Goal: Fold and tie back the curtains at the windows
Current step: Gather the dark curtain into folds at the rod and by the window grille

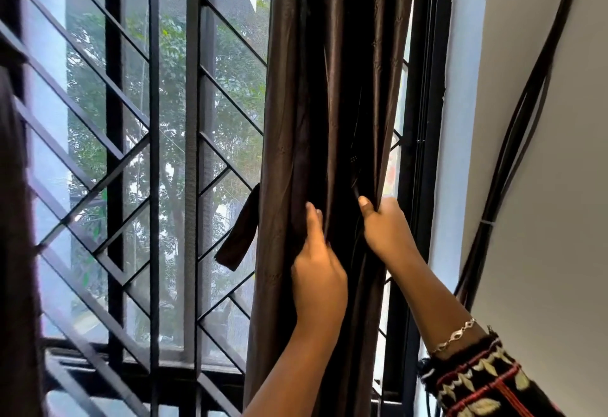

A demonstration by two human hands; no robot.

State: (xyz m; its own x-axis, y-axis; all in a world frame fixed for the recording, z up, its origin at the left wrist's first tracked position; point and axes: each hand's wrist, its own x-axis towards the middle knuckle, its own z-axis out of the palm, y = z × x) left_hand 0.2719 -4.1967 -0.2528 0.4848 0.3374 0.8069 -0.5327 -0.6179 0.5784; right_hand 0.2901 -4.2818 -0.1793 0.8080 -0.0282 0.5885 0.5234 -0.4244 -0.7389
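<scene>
A dark brown satin curtain (289,103) hangs gathered in pleats at the right side of the window. My left hand (317,271) grips a fold near the curtain's middle, its fingers tucked into the pleats. My right hand (386,225) grips the curtain's right edge, thumb in front and fingers behind the fabric. A matching fabric tie-back strap (238,232) hangs loose from behind the curtain's left edge, apart from both hands.
A black metal window grille (153,153) with diagonal bars covers the window, trees beyond it. The black window frame (424,153) stands right of the curtain. Black cables (513,140) run up the white wall at right. Another dark curtain edge (13,219) shows far left.
</scene>
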